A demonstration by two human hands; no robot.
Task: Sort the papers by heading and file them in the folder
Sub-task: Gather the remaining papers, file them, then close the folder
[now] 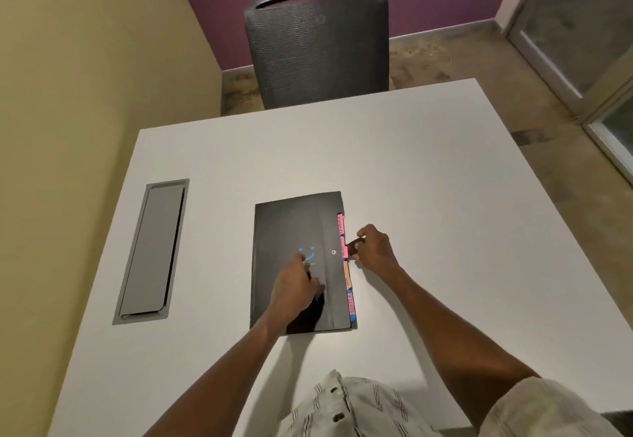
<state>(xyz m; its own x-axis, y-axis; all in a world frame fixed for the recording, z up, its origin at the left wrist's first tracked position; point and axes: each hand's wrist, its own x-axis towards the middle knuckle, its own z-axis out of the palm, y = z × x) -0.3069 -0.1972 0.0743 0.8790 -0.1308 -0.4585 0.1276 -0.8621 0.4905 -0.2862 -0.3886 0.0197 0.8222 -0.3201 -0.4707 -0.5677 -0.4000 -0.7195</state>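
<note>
**Closure strap pinched at the folder's tabbed edge**

The right hand pinches a small dark strap, probably the closure, at the black folder's right edge. The left hand presses flat on the cover. The folder lies closed on the white table, long axis running away from the person, coloured tabs facing right.

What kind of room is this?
Probably a small office or meeting room: a plain white table with a grey cable hatch, a mesh office chair, and a black folder with coloured tabs.
</note>
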